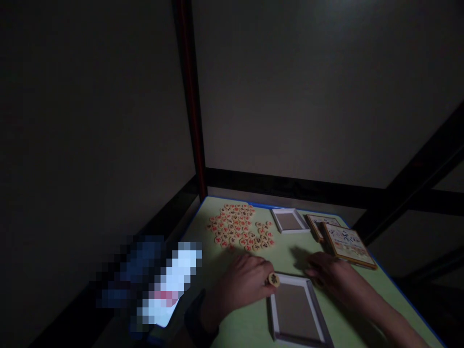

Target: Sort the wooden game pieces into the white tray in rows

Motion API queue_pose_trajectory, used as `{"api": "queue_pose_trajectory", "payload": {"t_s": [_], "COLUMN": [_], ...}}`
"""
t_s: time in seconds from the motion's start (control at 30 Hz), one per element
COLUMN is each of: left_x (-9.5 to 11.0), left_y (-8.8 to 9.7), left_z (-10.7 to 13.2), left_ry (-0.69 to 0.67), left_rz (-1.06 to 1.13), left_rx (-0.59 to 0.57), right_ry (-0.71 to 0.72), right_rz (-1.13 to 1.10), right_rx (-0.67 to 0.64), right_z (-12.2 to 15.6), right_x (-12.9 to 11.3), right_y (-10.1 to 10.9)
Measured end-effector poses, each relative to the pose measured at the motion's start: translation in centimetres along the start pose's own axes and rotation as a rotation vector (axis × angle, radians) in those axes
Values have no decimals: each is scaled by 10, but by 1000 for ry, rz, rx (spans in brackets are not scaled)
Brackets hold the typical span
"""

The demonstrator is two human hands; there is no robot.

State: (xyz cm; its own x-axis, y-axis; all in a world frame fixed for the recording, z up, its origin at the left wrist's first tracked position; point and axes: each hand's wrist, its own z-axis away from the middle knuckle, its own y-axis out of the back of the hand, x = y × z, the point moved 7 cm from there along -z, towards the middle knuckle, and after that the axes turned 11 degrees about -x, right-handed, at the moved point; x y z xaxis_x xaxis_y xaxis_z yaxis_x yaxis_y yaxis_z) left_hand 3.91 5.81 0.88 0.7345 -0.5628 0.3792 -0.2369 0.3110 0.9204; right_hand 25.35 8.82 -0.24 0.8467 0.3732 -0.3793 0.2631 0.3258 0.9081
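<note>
At lower centre, left hand (248,279) pinches piece (274,280) in fingers by upper-left corner of tray (295,309); slack grip could drop it outside. Lower right, right hand (333,276): can't tell fingers' state; stray swing could knock tray.

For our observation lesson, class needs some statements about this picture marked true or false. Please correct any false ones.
1. The left hand holds a piece. True.
2. The far tray lies between the loose pieces and the boxes. True.
3. All the loose pieces bear red marks. False: some bear black ones.
4. The boxes lie left of the loose pieces. False: they lie to the right.
5. The right hand rests inside the near tray. False: it is to the tray's right.
</note>
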Motion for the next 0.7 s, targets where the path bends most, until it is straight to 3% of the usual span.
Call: {"api": "queue_pose_trajectory", "payload": {"t_s": [0.1, 0.2, 0.33, 0.5, 0.6, 0.7], "left_x": [-29, -45, -44, -38, -39, -44], "left_y": [1, -6, -14, -20, -17, -9], "left_z": [11, 20, 29, 32, 34, 41], "left_ry": [168, 264, 270, 234, 245, 357], "left_rz": [-12, 23, 144, 254, 284, 261], "left_rx": [-19, -88, -111, -112, -80, -54], "right_ry": [122, 134, 90, 60, 102, 231], "right_rz": [-19, -80, -221, -324, -275, -126], "right_rx": [-2, -31, -78, -167, -226, -163], "right_z": [-23, -45, -60, -58, -67, -99], "right_x": [-16, -20, -12, -1, -6, -31], "right_y": [7, 5, -6, -12, 0, 23]}}
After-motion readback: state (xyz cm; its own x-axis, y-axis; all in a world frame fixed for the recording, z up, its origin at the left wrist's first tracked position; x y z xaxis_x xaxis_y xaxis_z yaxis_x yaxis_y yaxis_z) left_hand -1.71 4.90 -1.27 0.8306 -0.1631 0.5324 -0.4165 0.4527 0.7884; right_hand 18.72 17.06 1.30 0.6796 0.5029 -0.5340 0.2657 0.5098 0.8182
